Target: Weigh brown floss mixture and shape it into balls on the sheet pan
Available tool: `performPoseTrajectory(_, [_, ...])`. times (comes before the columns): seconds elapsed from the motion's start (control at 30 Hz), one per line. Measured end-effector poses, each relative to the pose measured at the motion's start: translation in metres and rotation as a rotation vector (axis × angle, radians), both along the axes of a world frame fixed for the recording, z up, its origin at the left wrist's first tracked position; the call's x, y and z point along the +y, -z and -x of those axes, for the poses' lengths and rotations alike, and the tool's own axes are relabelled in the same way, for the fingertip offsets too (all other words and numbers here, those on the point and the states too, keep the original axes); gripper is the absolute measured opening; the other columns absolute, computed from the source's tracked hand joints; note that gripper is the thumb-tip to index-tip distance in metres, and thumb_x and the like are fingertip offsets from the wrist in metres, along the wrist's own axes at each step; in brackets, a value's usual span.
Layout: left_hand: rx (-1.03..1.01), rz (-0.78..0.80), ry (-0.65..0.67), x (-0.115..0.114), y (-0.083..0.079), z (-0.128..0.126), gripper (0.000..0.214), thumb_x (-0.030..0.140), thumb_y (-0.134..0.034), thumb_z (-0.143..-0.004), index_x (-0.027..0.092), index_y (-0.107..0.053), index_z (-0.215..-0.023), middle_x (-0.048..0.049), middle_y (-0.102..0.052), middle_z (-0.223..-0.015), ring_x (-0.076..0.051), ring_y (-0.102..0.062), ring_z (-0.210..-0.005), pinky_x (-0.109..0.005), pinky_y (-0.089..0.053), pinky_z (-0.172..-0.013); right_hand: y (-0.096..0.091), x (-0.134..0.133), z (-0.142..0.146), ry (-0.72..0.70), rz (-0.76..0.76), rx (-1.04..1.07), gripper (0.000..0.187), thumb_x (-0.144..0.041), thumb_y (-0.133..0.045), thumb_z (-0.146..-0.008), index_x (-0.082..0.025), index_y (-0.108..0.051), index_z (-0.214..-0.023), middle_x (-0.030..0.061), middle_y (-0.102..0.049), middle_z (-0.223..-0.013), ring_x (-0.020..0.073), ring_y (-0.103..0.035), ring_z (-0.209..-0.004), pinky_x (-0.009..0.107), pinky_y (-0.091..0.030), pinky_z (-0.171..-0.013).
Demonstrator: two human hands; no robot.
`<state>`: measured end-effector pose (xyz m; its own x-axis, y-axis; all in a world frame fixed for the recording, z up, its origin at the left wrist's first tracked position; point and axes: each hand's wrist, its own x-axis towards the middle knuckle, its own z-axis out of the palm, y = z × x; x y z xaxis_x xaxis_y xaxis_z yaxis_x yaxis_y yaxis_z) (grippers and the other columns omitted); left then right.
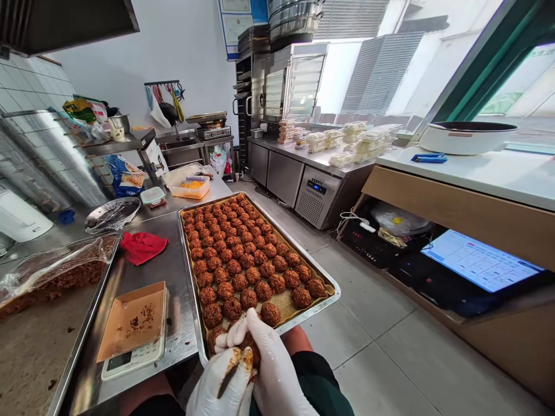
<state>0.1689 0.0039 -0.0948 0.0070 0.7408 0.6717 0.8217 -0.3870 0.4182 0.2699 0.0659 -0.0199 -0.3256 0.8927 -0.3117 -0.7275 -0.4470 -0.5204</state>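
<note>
My left hand (223, 378) and my right hand (275, 367), both in white gloves, are cupped together over the near edge of a metal tray. Between them is a rough brown meatball-like ball (250, 348), mostly hidden by the fingers. Dark smears mark the left glove's thumb and finger. On the lined tray (336, 296) sit rows of similar brown balls (248, 298), with a loose one (270, 314) just beyond my right fingers. To the left, a paper box (125, 320) with brown crumbs rests on a white kitchen scale (134, 363).
At far left, a large tray (34, 358) holds brown crumbly mixture under plastic film. A red cloth (143, 247) and an orange-filled container (189, 187) lie on the steel table. The brown-ball tray overhangs the table's right edge above my legs. Packed clear boxes (366, 141) stand on the back counter.
</note>
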Motion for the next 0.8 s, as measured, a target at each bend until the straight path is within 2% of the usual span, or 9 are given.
performPoseTrajectory(0.07, [0.035, -0.003, 0.003, 0.003, -0.001, -0.003, 0.043, 0.015, -0.056, -0.092, 0.033, -0.060, -0.131, -0.0029, -0.072, -0.105, -0.018, -0.071, -0.096, -0.025, -0.061, -0.085, -0.001, 0.000, 0.003, 0.101, 0.075, 0.010, 0.043, -0.052, -0.065, -0.082, -0.018, -0.061, -0.056, 0.0031, -0.062, -0.056, 0.0173, -0.060, -0.057, 0.030, -0.048, -0.056])
performPoseTrajectory(0.13, [0.044, -0.010, 0.004, 0.006, 0.000, -0.002, 0.041, 0.019, -0.056, -0.093, 0.031, -0.059, -0.132, -0.0047, -0.070, -0.110, -0.019, -0.070, -0.100, -0.028, -0.061, -0.088, -0.002, 0.000, 0.004, 0.178, 0.135, 0.075, 0.033, -0.047, -0.068, -0.081, -0.020, -0.064, -0.063, 0.0004, -0.061, -0.058, 0.0159, -0.058, -0.056, 0.031, -0.049, -0.058])
performPoseTrajectory(0.2, [0.029, -0.012, -0.002, 0.007, 0.002, 0.003, 0.042, 0.020, -0.053, -0.095, 0.029, -0.056, -0.135, -0.0059, -0.069, -0.113, -0.019, -0.070, -0.101, -0.027, -0.061, -0.086, -0.002, 0.000, 0.001, 0.170, 0.133, 0.132, 0.024, -0.045, -0.068, -0.082, -0.021, -0.069, -0.077, 0.0005, -0.064, -0.065, 0.0155, -0.059, -0.058, 0.031, -0.050, -0.061])
performPoseTrajectory(0.27, [0.012, -0.006, -0.010, 0.005, 0.006, 0.007, 0.041, 0.019, -0.045, -0.098, 0.028, -0.054, -0.137, -0.0066, -0.069, -0.113, -0.016, -0.070, -0.098, -0.023, -0.062, -0.081, -0.001, -0.001, -0.004, 0.077, 0.075, 0.114, 0.031, -0.048, -0.065, -0.083, -0.018, -0.072, -0.081, 0.0040, -0.067, -0.071, 0.0165, -0.060, -0.062, 0.032, -0.050, -0.064])
performPoseTrajectory(0.4, [0.081, -0.020, -0.027, 0.003, 0.013, 0.002, 0.028, 0.025, -0.048, -0.097, 0.026, -0.067, -0.117, -0.0074, -0.069, -0.108, -0.017, -0.071, -0.095, -0.025, -0.062, -0.082, 0.005, 0.001, -0.007, 0.013, 0.034, -0.047, 0.045, -0.055, -0.063, -0.082, -0.016, -0.065, -0.059, 0.0058, -0.066, -0.063, 0.0170, -0.060, -0.058, 0.033, -0.050, -0.063])
performPoseTrajectory(0.5, [0.154, -0.073, -0.054, 0.006, 0.013, -0.005, 0.022, 0.024, -0.052, -0.096, 0.023, -0.071, -0.107, -0.0073, -0.071, -0.105, -0.019, -0.071, -0.098, -0.027, -0.061, -0.085, 0.005, 0.002, -0.005, 0.086, 0.067, -0.008, 0.039, -0.048, -0.068, -0.079, -0.018, -0.060, -0.056, 0.0013, -0.061, -0.056, 0.0161, -0.059, -0.056, 0.033, -0.050, -0.063])
performPoseTrajectory(0.6, [0.141, -0.129, -0.052, 0.005, 0.014, -0.005, 0.024, 0.019, -0.053, -0.095, 0.021, -0.070, -0.112, -0.0065, -0.073, -0.103, -0.019, -0.072, -0.098, -0.027, -0.060, -0.087, -0.001, -0.001, -0.007, 0.185, 0.069, 0.088, 0.023, -0.042, -0.069, -0.080, -0.021, -0.067, -0.071, 0.0008, -0.064, -0.065, 0.0167, -0.060, -0.062, 0.032, -0.050, -0.065])
performPoseTrajectory(0.7, [0.133, -0.167, -0.060, 0.000, 0.015, 0.000, 0.025, 0.014, -0.056, -0.092, 0.022, -0.070, -0.111, -0.0036, -0.075, -0.098, -0.018, -0.073, -0.094, -0.027, -0.059, -0.089, -0.003, -0.005, -0.013, 0.056, 0.053, 0.037, 0.036, -0.051, -0.063, -0.083, -0.017, -0.072, -0.085, 0.0076, -0.069, -0.075, 0.0218, -0.065, -0.071, 0.035, -0.051, -0.065])
performPoseTrajectory(0.8, [0.169, -0.142, -0.049, -0.001, 0.015, 0.001, 0.025, 0.013, -0.056, -0.092, 0.024, -0.072, -0.106, -0.0022, -0.075, -0.099, -0.016, -0.073, -0.094, -0.024, -0.058, -0.091, 0.002, -0.003, -0.014, -0.052, 0.021, -0.077, 0.050, -0.059, -0.058, -0.083, -0.013, -0.070, -0.069, 0.0116, -0.070, -0.070, 0.0238, -0.065, -0.068, 0.035, -0.050, -0.061])
